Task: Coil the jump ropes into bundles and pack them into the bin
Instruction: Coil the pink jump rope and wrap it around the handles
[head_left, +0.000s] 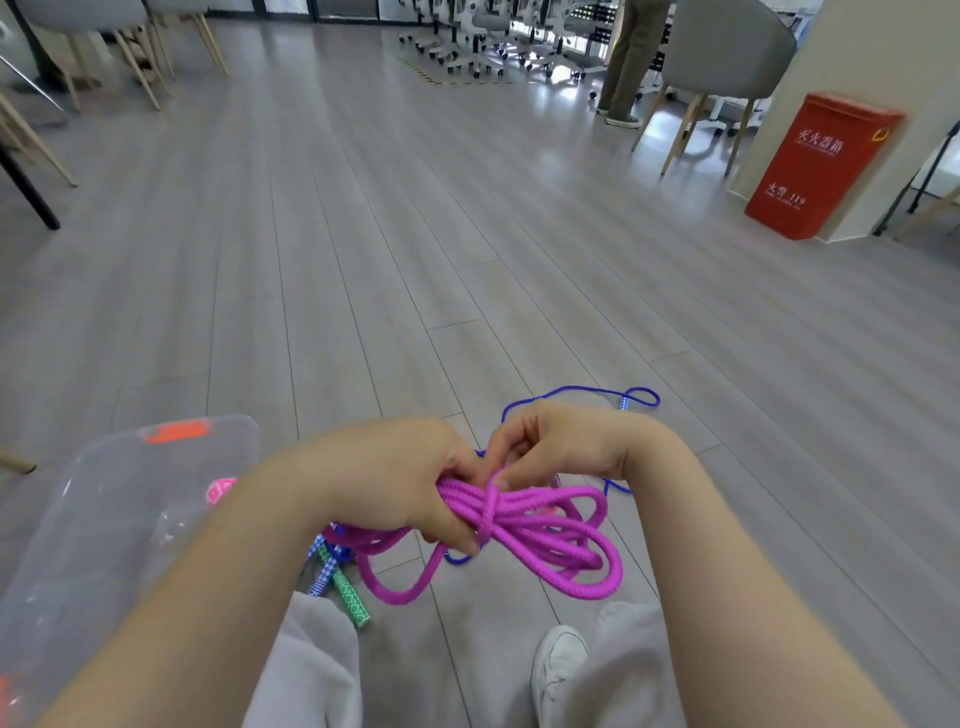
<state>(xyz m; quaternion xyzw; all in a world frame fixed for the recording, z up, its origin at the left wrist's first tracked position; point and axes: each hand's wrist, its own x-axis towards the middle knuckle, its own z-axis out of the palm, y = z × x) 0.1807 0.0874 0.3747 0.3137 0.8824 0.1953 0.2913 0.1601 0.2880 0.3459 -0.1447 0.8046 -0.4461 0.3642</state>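
Hands work mid-frame: left hand (400, 483) grips the coiled pink rope (545, 530), right hand (566, 441) pinches its wrapping strand; clear bin (104, 499) at nine o'clock

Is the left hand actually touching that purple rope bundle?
Touching. The head view shows the left hand with its fingers curled round the gathered strands of the purple rope bundle, gripping them beside the wrap.

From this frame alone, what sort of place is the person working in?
Probably an office or shared workspace: grey plank floor, a row of wheeled office chairs at the back, and a red fire-extinguisher box against a pillar.
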